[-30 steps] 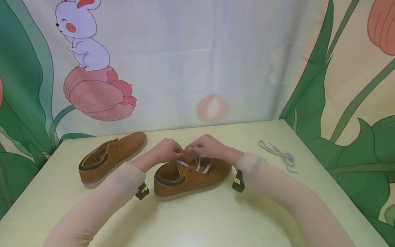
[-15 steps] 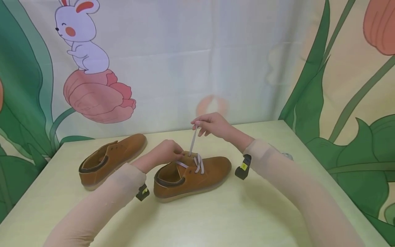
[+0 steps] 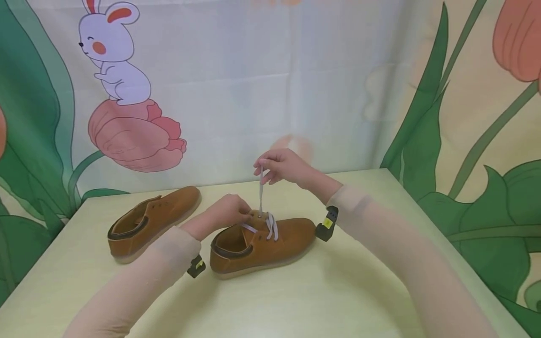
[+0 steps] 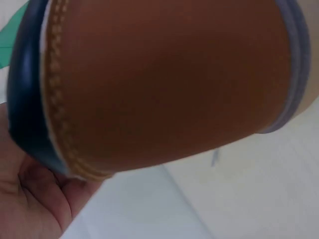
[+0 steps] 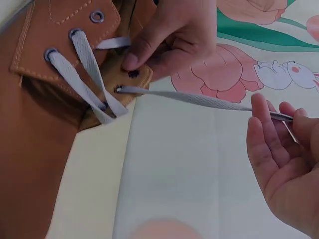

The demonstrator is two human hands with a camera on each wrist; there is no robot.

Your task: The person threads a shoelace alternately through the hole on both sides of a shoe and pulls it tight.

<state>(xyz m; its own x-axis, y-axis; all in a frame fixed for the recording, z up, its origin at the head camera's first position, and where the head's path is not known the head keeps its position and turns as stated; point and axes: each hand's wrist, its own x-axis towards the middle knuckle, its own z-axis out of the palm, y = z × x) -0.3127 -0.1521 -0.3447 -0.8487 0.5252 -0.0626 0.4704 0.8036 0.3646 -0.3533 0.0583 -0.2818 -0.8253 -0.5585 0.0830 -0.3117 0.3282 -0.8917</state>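
Observation:
A brown suede shoe (image 3: 270,244) stands mid-table with a white lace (image 3: 260,195) threaded through its lower eyelets. My left hand (image 3: 245,214) grips the shoe's eyelet flap near the tongue; in the right wrist view its fingers (image 5: 164,40) pinch the flap beside the eyelet the lace (image 5: 199,99) comes out of. My right hand (image 3: 262,171) is raised above the shoe and pinches the lace's free end, holding it taut. The left wrist view is filled by the shoe's brown side (image 4: 164,84) and my palm (image 4: 35,204).
A second brown shoe (image 3: 152,219) without a lace lies to the left on the pale yellow table (image 3: 296,300). A printed cloth backdrop with a rabbit (image 3: 112,56) hangs behind the table. The table's right edge runs under my right arm.
A second ago both hands were at the eyelets. The right hand has since lifted up and slightly left, drawing the lace out through the eyelet. The left hand stayed on the shoe.

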